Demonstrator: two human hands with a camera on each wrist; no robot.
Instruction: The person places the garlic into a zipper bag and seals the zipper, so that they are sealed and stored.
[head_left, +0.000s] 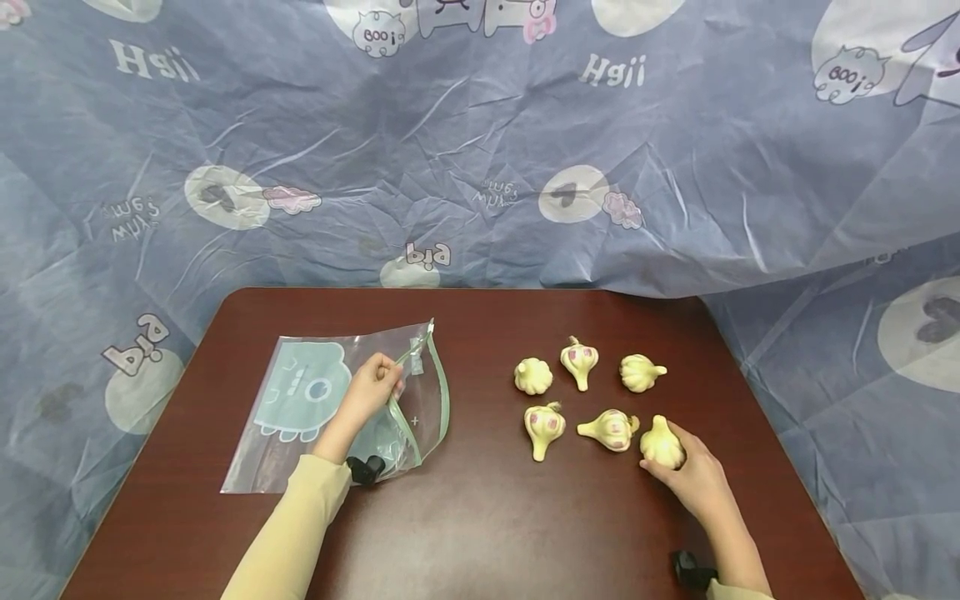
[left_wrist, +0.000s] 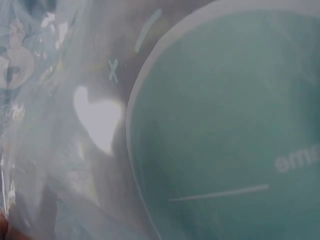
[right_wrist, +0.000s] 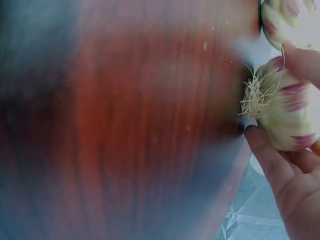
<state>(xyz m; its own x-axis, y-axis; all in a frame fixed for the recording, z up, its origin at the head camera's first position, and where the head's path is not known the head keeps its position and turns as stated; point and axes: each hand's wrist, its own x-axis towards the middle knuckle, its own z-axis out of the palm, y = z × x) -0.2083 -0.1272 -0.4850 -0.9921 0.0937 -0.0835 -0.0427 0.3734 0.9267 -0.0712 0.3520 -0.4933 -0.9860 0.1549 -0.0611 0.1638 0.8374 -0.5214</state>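
Observation:
My left hand point(head_left: 372, 385) pinches the upper edge of a clear zip bag point(head_left: 258, 454) with a pale blue-green print, holding its green-rimmed mouth apart on the right side. In the left wrist view the bag's plastic point(left_wrist: 215, 100) fills nearly everything. At the right, my right hand point(head_left: 693, 475) grips a garlic bulb point(head_left: 662, 446) between thumb and fingers, its neck pointing away. The right wrist view shows this bulb's dry roots and purple streaks point(right_wrist: 292, 107) between the fingers. Just left of it lies another garlic bulb point(head_left: 611, 430), neck to the left.
More garlic bulbs lie near the right hand: one at the front left point(head_left: 544, 427), and a back row of three, left point(head_left: 533, 377), middle point(head_left: 579, 360) and right point(head_left: 639, 372). All rest on a dark red-brown table point(head_left: 495, 525). A printed blue-grey cloth point(head_left: 480, 150) hangs behind.

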